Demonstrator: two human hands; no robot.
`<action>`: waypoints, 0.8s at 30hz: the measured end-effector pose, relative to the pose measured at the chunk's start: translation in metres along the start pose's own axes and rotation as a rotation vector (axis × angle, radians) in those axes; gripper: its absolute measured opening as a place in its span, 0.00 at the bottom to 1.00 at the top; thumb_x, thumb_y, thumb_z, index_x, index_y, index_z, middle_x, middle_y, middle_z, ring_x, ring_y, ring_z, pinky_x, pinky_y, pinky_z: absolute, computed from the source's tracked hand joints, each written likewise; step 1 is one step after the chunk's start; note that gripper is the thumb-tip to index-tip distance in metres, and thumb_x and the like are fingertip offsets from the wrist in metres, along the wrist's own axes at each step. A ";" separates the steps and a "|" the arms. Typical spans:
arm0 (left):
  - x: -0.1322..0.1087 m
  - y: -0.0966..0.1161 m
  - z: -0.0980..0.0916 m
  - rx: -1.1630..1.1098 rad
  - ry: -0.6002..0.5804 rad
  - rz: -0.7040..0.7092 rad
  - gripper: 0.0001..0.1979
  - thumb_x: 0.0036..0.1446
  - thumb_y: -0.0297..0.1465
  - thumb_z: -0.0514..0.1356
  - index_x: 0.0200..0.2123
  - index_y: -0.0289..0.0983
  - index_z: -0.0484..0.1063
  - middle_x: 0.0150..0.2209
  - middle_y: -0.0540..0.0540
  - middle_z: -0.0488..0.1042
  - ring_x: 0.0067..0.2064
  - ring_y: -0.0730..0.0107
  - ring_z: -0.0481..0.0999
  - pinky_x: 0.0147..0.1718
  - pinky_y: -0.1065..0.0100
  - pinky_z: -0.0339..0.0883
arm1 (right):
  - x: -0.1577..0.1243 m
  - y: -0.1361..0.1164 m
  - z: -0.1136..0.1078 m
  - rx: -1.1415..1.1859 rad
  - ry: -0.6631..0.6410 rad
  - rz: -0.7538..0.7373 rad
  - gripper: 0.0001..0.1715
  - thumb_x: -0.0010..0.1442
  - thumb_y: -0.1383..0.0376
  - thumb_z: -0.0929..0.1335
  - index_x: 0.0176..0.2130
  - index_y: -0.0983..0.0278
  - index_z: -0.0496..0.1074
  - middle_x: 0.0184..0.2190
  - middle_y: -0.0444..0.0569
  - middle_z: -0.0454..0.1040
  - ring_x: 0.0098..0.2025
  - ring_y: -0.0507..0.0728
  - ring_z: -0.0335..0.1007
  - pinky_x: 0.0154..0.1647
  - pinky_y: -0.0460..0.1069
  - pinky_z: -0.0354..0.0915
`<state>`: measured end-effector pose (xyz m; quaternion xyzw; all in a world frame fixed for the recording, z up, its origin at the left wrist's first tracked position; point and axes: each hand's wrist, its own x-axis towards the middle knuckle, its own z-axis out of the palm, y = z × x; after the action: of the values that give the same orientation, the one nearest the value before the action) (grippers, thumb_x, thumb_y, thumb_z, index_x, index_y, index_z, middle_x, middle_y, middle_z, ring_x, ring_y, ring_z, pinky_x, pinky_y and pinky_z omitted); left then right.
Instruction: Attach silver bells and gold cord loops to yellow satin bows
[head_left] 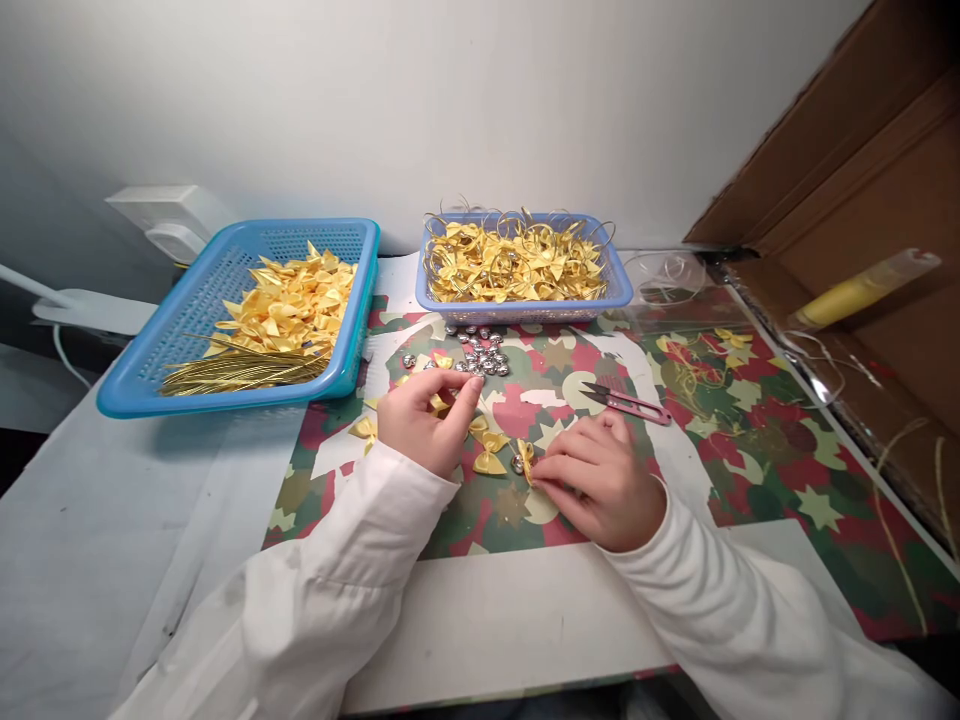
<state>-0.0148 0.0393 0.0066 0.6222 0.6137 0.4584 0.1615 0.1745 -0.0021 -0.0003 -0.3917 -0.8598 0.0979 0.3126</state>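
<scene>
Firmly, the right hand point(600, 480) pinches a yellow ribbon bow point(526, 460) against the patterned mat point(750, 450); the left hand point(424, 420) draws its fingertips together at the edge of the heap of bells point(480, 355), whether on one I cannot tell; loose bows point(489, 452) lie between the hands; snips point(628, 402) rest just beyond the right hand; two blue baskets point(225, 402) of yellow bows stand at the desk's point(510, 610) far side.
</scene>
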 end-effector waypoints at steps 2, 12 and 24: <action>0.000 0.002 0.000 -0.011 -0.016 0.005 0.07 0.49 0.34 0.61 0.23 0.37 0.75 0.19 0.52 0.73 0.19 0.76 0.66 0.18 0.73 0.59 | 0.000 0.000 0.000 -0.075 -0.006 -0.036 0.08 0.56 0.71 0.65 0.28 0.62 0.73 0.25 0.42 0.75 0.29 0.53 0.63 0.36 0.53 0.47; -0.004 0.012 0.000 -0.161 0.082 -0.038 0.07 0.48 0.34 0.62 0.23 0.37 0.75 0.20 0.51 0.72 0.22 0.75 0.67 0.22 0.71 0.60 | 0.002 -0.003 0.002 0.096 -0.082 0.374 0.06 0.49 0.71 0.67 0.22 0.64 0.66 0.18 0.41 0.66 0.27 0.52 0.59 0.36 0.51 0.49; -0.004 0.013 -0.002 -0.174 0.072 -0.019 0.06 0.49 0.33 0.62 0.24 0.37 0.74 0.21 0.51 0.72 0.23 0.75 0.66 0.22 0.71 0.60 | 0.003 -0.003 0.002 -0.022 -0.034 0.315 0.04 0.47 0.70 0.66 0.22 0.64 0.68 0.18 0.41 0.66 0.28 0.53 0.58 0.37 0.52 0.47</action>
<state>-0.0073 0.0322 0.0163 0.5831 0.5827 0.5306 0.1972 0.1700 -0.0020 0.0010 -0.5234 -0.7940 0.1429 0.2742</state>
